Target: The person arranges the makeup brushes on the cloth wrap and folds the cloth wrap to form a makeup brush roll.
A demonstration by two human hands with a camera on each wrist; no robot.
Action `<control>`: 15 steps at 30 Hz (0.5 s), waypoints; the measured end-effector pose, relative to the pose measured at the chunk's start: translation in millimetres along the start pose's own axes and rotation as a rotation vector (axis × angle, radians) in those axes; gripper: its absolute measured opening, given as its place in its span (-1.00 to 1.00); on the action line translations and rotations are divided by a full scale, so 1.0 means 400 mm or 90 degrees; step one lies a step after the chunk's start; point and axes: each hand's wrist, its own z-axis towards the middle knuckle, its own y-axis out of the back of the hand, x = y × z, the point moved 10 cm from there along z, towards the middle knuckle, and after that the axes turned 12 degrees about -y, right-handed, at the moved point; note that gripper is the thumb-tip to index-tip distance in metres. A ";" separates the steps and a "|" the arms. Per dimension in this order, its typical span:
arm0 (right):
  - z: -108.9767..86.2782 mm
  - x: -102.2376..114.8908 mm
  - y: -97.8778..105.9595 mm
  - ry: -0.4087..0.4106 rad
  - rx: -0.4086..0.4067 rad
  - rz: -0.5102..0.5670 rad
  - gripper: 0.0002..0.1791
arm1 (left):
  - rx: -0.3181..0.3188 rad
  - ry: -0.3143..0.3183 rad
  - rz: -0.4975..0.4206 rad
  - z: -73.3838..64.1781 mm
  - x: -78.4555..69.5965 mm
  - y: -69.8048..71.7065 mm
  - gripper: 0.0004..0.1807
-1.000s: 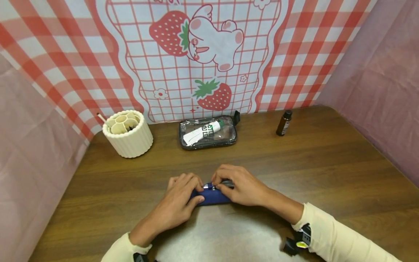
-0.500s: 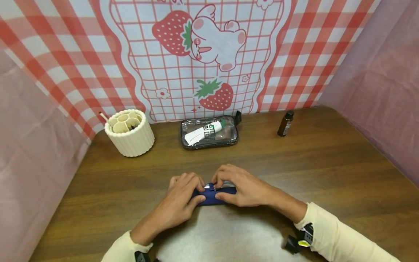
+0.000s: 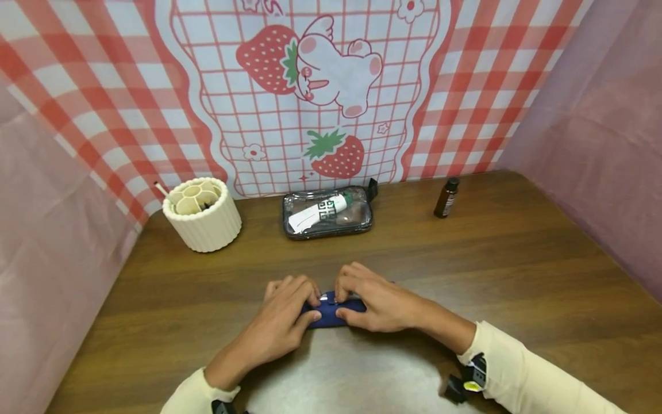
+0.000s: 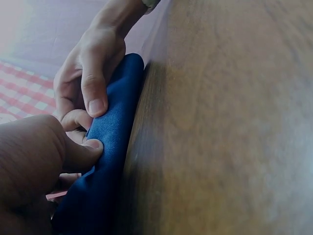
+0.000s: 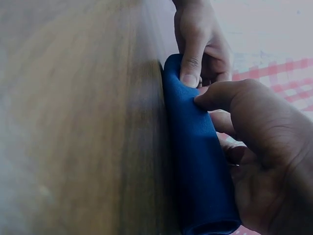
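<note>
A dark blue roll-shaped case (image 3: pixel 328 317) lies lengthwise on the wooden table in front of me, with a small strap at the middle of its far side. My left hand (image 3: pixel 283 310) grips its left part, thumb on the near face and fingers curled over the far side. On the right part, my right hand (image 3: pixel 380 300) holds it the same way, fingertips at the strap. From the right wrist view, the case (image 5: pixel 195 147) has a rolled, open-looking end. Both thumbs press its smooth face in the left wrist view, where the case (image 4: pixel 110 127) rests along the tabletop.
Behind the hands lies a clear zip pouch (image 3: pixel 366 214) holding a white tube (image 3: pixel 318 214). A cream ribbed organizer cup (image 3: pixel 209 230) stands at the back left, a small dark brown bottle (image 3: pixel 446 198) at the back right. A checked strawberry cloth (image 3: pixel 439 103) hangs behind the table.
My right thumb has come down from beside the strap onto the near face of the case. The right fingers now cover the metal snap seen earlier. My left hand keeps its hold.
</note>
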 end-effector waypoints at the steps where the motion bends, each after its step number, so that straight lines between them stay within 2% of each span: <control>1: 0.002 0.001 -0.002 0.002 0.003 -0.001 -0.85 | 0.001 0.003 0.001 -0.001 0.002 0.000 -0.77; 5: 0.008 0.002 -0.011 0.008 0.009 -0.019 -0.84 | 0.001 0.012 0.009 -0.007 0.008 -0.001 -0.76; 10: -0.004 -0.006 -0.015 -0.010 0.010 -0.064 -0.80 | 0.005 0.014 0.006 -0.011 0.008 -0.011 -0.76; 15: -0.032 -0.011 -0.002 -0.035 0.017 -0.126 -0.56 | 0.020 0.013 0.002 -0.013 0.008 -0.014 -0.73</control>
